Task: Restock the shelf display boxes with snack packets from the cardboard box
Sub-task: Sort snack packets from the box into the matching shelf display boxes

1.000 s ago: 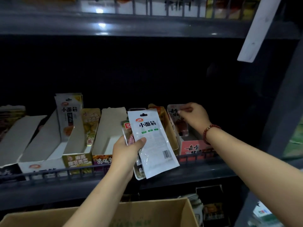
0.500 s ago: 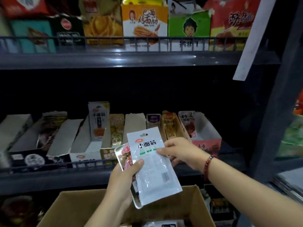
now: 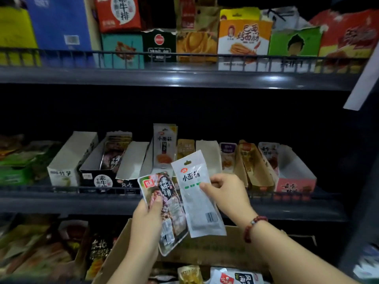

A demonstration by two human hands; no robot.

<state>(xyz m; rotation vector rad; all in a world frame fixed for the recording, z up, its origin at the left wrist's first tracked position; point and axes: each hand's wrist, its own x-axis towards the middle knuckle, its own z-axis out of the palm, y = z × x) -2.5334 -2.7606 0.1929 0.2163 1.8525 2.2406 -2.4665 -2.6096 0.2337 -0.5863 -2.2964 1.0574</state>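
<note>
R hand [image 3: 223,191] fingers pinch white plastic snack packet [image 3: 198,193] | L hand [image 3: 146,220] fingers clamp dark printed packet [image 3: 166,210] | both above brown cardboard box [image 3: 215,249] at 6 | tip: slide white pkt upright behind matching pkt in white display box [image 3: 165,148] at 12, w/o bending.

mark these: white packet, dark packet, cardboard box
white packet [image 3: 194,181], head view, on its printed upper face.
dark packet [image 3: 164,193], head view, on its upper label.
cardboard box [image 3: 215,247], head view, on its far wall.
</note>
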